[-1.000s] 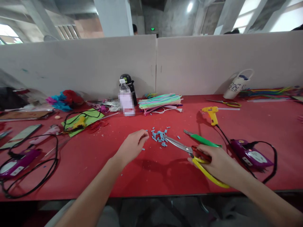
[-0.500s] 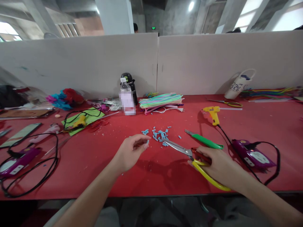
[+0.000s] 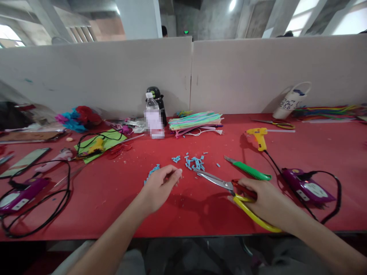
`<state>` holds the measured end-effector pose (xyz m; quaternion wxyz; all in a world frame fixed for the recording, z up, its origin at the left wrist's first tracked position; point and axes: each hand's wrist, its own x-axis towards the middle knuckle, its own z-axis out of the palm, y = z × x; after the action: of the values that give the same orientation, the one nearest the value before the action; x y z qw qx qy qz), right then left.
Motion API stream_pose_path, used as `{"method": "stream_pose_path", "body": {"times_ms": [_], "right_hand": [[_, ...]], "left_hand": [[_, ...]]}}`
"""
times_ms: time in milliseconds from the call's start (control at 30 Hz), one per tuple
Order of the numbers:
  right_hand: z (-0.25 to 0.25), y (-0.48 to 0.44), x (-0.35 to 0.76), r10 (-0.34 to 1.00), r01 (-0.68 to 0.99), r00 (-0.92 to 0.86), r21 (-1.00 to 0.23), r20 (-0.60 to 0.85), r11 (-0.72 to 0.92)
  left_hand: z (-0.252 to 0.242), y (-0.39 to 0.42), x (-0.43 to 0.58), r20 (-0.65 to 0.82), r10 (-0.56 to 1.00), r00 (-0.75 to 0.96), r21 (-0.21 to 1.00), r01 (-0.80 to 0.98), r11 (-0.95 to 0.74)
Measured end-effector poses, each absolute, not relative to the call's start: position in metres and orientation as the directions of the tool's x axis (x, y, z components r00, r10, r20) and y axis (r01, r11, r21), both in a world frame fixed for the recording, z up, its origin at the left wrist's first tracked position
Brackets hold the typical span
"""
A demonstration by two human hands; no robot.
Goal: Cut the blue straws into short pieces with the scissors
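Note:
My left hand (image 3: pixel 159 186) rests on the red table (image 3: pixel 200 214) with its fingers pinched together at the tips. A short row of small blue cut pieces (image 3: pixel 151 171) lies just beyond its knuckles. A bigger scatter of the same blue pieces (image 3: pixel 194 162) lies to the right of it. My right hand (image 3: pixel 265 200) grips the yellow handles of a pair of scissors (image 3: pixel 226 184). The steel blades lie shut on the table and point at the blue scatter.
A green-handled knife (image 3: pixel 247 170), a yellow glue gun (image 3: pixel 259 137) and a purple power strip (image 3: pixel 305 188) lie to the right. Behind stand a water bottle (image 3: pixel 153 116) and a stack of pastel straws (image 3: pixel 195 122). Cables and another strip (image 3: pixel 20 193) lie at left.
My left hand has pulled back from the blue scatter toward me and to the left, and a few blue pieces now lie by its knuckles. The right hand with the scissors has barely moved.

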<state>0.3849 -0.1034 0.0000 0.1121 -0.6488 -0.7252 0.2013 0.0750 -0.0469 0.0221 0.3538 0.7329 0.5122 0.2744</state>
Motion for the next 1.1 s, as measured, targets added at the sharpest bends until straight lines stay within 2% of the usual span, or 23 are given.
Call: {"method": "stream_pose_path", "body": {"times_ms": [133,300,433,633,733,867,1100], "right_hand": [[0.003,-0.104,0.382,0.988,0.896,-0.124,-0.439,-0.094,0.071],[0.000,-0.103,0.383,0.988,0.902,-0.137,-0.422,-0.074,0.094],[0.000,-0.104,0.383,0.986,0.896,-0.153,-0.430,-0.065,0.111],[0.003,-0.108,0.377,0.982,0.845,-0.180,-0.520,-0.054,0.126],[0.005,-0.111,0.374,0.978,0.828,-0.199,-0.544,-0.058,0.137],[0.009,-0.113,0.370,0.977,0.832,-0.210,-0.530,-0.033,0.161],[0.009,-0.112,0.369,0.982,0.841,-0.186,-0.521,-0.030,0.143]], "left_hand": [[0.018,-0.051,0.074,0.239,0.925,0.295,0.651,0.658,-0.378],[0.016,-0.053,0.072,0.376,0.868,0.325,0.590,0.638,-0.495],[0.020,-0.053,0.072,0.342,0.884,0.319,0.638,0.612,-0.468],[0.023,-0.057,0.074,0.164,0.944,0.286,0.814,0.501,-0.293],[0.023,-0.059,0.074,0.126,0.952,0.280,0.868,0.434,-0.242],[0.025,-0.061,0.074,0.138,0.944,0.301,0.854,0.446,-0.267],[0.029,-0.066,0.076,0.195,0.918,0.344,0.725,0.580,-0.371]]}}
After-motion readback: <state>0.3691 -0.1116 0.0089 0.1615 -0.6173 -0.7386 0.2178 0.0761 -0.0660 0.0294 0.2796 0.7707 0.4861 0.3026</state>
